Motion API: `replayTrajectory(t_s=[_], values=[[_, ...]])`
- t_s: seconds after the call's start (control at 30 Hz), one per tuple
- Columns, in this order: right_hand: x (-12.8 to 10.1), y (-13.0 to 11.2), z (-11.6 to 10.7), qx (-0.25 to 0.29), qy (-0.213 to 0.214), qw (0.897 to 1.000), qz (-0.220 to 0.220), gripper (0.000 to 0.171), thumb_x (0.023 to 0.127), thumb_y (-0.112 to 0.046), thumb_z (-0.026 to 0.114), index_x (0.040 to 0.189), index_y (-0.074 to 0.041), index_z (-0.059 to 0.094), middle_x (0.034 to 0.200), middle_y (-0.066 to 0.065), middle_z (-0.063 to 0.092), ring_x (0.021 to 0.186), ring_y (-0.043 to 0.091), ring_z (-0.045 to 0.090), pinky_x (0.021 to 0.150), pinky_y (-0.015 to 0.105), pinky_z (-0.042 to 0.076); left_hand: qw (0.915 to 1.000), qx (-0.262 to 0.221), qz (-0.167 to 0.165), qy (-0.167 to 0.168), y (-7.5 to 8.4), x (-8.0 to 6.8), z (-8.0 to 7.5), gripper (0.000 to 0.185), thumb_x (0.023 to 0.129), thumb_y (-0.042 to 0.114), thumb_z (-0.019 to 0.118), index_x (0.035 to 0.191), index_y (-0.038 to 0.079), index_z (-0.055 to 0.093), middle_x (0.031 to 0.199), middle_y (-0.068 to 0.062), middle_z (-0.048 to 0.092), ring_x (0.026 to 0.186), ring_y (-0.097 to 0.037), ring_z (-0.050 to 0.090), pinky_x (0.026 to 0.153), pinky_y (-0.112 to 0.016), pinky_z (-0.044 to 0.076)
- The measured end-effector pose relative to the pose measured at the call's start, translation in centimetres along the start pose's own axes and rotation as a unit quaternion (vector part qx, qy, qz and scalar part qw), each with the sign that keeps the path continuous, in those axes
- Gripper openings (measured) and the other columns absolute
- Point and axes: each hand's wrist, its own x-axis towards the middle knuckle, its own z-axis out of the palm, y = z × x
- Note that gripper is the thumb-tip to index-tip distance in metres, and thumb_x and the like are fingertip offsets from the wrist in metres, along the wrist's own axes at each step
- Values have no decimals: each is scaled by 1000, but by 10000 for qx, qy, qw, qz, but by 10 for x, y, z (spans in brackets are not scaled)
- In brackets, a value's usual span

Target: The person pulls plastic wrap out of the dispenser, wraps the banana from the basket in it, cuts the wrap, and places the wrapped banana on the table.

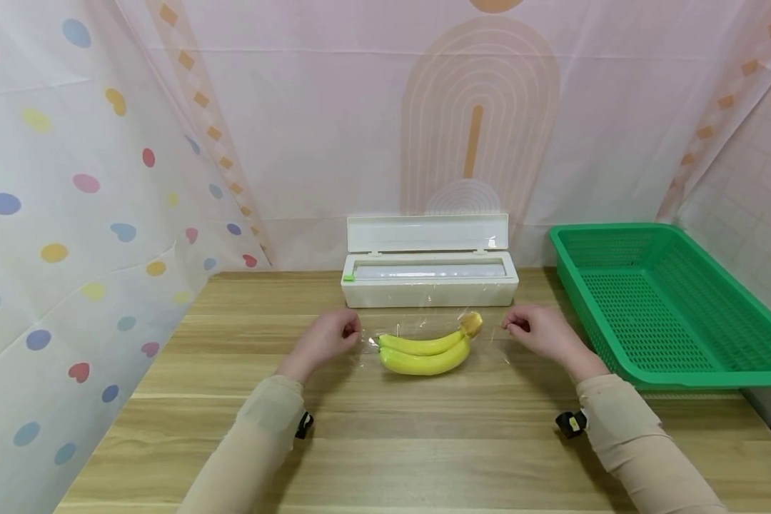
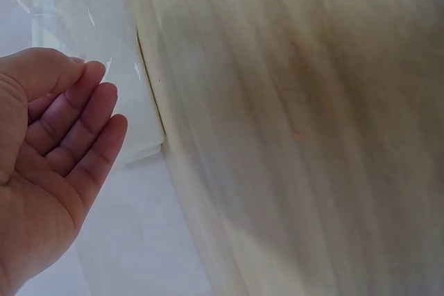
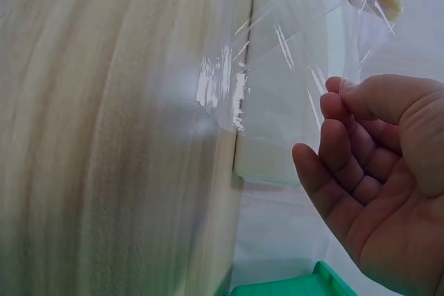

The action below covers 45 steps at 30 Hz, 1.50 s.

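1. Left hand (image 1: pixel 328 335) and right hand (image 1: pixel 542 332), both pinching clear film (image 3: pixel 283 46)!
2. Bananas (image 1: pixel 424 360), between them, just below the frame's centre.
3. White box (image 1: pixel 430 293) above, lid up; green basket (image 1: pixel 600 339), far right.

Two joined yellow bananas (image 1: pixel 424 360), brown stem (image 1: pixel 471 323) rightward, clear film (image 3: pixel 225 91) past both ends
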Motion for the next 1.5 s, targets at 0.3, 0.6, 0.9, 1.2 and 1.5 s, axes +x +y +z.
replayTrajectory(t_s=[0.3, 0.6, 0.9, 1.2, 1.5], values=[[0, -3, 2, -11, 164, 9999, -1, 9, 85, 1, 67, 84, -7, 71, 76, -2, 66, 69, 12, 55, 63, 34, 49, 9993, 239, -206, -184, -1, 7, -1, 12, 86, 1, 67, 81, 10, 62, 75, 2, 58, 70, -14, 53, 65, -32, 49], [0, -2, 3, 72, 45, 9999, 78, 8, 86, 1, 66, 87, -5, 72, 81, 1, 68, 75, 17, 61, 70, 39, 53, 9987, 355, -200, -317, 0, 9, 7, 14, 85, 2, 69, 79, 14, 63, 74, 5, 59, 70, -13, 54, 66, -33, 50], [0, -5, 2, 73, 50, 10000, 43, 7, 87, 0, 66, 88, -3, 72, 82, 1, 68, 76, 17, 62, 70, 40, 53, 9982, 306, -57, -512, 0, 9, 14, 14, 85, 2, 69, 80, 15, 66, 74, 7, 60, 70, -11, 54, 65, -30, 50], [0, -6, 3, 112, 66, 9999, -5, 6, 88, 0, 68, 87, -5, 71, 80, -1, 67, 75, 15, 60, 68, 38, 53, 9977, 215, 40, -635, -2, 8, 19, 13, 86, 4, 72, 81, 15, 67, 74, 8, 61, 69, -9, 55, 66, -29, 51], [-3, -7, 2, 205, 13, 9998, -12, 6, 87, 1, 67, 87, -3, 71, 82, 1, 68, 75, 15, 59, 69, 38, 52, 9979, 233, 145, -580, -4, 6, 19, 15, 86, -2, 68, 85, 13, 69, 76, 7, 63, 71, -10, 56, 68, -31, 52]])
